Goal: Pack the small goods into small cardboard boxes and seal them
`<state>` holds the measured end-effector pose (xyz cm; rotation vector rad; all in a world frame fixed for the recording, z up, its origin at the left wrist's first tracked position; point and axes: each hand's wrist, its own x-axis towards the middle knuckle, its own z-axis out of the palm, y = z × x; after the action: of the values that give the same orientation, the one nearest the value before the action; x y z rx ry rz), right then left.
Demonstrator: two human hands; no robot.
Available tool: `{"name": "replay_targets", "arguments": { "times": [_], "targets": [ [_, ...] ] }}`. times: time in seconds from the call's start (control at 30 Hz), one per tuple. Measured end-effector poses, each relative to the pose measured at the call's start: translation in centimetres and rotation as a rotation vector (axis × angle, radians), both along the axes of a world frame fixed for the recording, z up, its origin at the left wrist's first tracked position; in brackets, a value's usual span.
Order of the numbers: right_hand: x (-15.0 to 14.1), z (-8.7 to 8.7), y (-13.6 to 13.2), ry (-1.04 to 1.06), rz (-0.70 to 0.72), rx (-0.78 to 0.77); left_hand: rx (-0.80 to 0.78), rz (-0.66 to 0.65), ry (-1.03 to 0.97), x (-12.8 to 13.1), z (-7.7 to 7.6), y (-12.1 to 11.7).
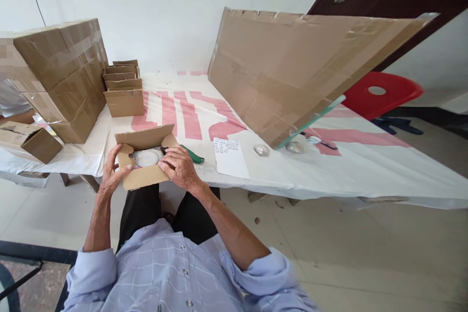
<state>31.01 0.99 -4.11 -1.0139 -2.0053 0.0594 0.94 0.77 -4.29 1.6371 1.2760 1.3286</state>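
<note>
A small cardboard box (144, 178) with raised flaps is held at the table's front edge, above my lap. Inside it shows a round, whitish item (146, 158), whose kind I cannot make out. My left hand (111, 171) grips the box's left end, thumb over the near side. At the right end, my right hand (180, 165) has its fingers closed on the box edge and flap. Just beyond that hand, a green curved object (193, 155) lies on the table, partly hidden.
Taped cartons (73, 73) are stacked at left, near several small open boxes (125, 102) and another box (31, 140). A marked white sheet (232, 163), two shiny round packets (261, 150) and a large leaning cardboard panel (288, 68) are at right. A red chair (395, 90) stands beyond.
</note>
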Motion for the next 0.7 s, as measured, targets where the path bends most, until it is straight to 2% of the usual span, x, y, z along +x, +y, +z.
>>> {"name": "replay_targets", "arguments": {
  "times": [0.7],
  "targets": [
    [-0.16, -0.13, -0.34, 0.002, -0.020, -0.005, 0.017, 0.000, 0.007, 0.07, -0.05, -0.05]
  ]
}}
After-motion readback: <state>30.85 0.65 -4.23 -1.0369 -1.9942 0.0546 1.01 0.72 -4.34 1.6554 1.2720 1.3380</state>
